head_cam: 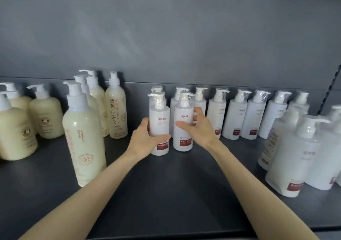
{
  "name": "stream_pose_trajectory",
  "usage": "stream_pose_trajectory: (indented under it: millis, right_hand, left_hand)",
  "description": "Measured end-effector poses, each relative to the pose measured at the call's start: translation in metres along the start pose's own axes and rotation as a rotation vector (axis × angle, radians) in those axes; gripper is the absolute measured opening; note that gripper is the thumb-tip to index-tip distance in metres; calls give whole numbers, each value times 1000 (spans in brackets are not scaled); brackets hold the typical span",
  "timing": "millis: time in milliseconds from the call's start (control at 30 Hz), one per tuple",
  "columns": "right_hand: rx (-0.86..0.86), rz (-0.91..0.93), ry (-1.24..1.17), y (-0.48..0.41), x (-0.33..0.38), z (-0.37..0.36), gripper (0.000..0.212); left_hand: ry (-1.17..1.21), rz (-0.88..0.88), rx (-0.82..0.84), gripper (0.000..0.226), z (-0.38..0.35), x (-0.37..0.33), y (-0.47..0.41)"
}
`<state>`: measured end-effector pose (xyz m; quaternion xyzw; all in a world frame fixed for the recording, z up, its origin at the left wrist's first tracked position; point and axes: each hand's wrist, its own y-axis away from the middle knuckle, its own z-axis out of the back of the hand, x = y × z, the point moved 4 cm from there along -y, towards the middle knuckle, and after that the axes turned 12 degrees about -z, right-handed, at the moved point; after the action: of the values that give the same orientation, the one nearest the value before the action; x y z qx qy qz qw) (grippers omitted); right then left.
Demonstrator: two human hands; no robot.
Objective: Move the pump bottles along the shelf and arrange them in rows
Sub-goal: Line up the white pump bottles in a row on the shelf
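Two white pump bottles with red labels stand upright in the middle of the dark shelf (175, 184). My left hand (145, 138) grips the left one (159, 121) around its lower body. My right hand (199, 127) holds the right one (182, 118), thumb across the front and fingers round its right side. Behind them a row of several matching white pump bottles (238, 114) runs along the back wall towards the right.
Several cream-coloured pump bottles (83, 127) stand in a group at the left, the tallest near the front. More large white pump bottles (299, 153) crowd the right front corner. The shelf's front edge runs along the bottom, and a slotted upright (330, 92) is at far right.
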<state>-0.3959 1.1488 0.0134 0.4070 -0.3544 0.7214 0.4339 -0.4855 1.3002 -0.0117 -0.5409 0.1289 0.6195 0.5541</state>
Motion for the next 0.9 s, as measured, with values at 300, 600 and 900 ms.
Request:
stream_pose_trajectory:
  millis: [300, 600, 900]
  right_hand:
    - [94, -8, -55, -5, -12, 2, 53]
    - [83, 16, -116, -4, -17, -1, 63]
    - [57, 29, -91, 0, -13, -7, 66]
  left_hand:
    - [-25, 40, 100, 82, -3, 17, 7]
    - [-11, 8, 11, 71, 0, 20, 8]
    - [-22, 26, -5, 66, 0, 21, 9]
